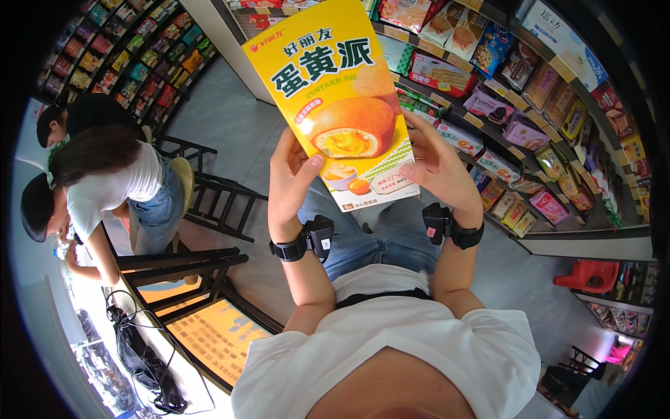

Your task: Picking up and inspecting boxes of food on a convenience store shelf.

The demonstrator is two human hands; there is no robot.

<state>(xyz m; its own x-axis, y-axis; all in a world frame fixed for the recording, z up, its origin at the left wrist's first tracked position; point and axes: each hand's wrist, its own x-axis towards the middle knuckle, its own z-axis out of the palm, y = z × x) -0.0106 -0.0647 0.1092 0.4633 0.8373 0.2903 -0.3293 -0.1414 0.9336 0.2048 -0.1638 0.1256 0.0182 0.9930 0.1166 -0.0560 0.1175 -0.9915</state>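
Observation:
A yellow and white cardboard box of custard pies [350, 120] is held up in front of me, tilted, its printed front facing the camera. My left hand [293, 178] grips its lower left edge, thumb on the front face. At the lower right edge is my right hand [439, 162], its thumb also on the front and its fingers partly hidden behind the box. Each wrist wears a black strap with a small black device. Shelves with packaged biscuits and snacks, such as a red pack of egg rolls [439, 73], stand behind and to the right of the box.
Two people [110, 173] lean over a white counter [141, 335] at the left, by black metal chairs [225, 209]. A black bag with cables [141, 356] lies on that counter. More snack racks [125, 52] stand at upper left; a red plastic stool [589, 276] is at right.

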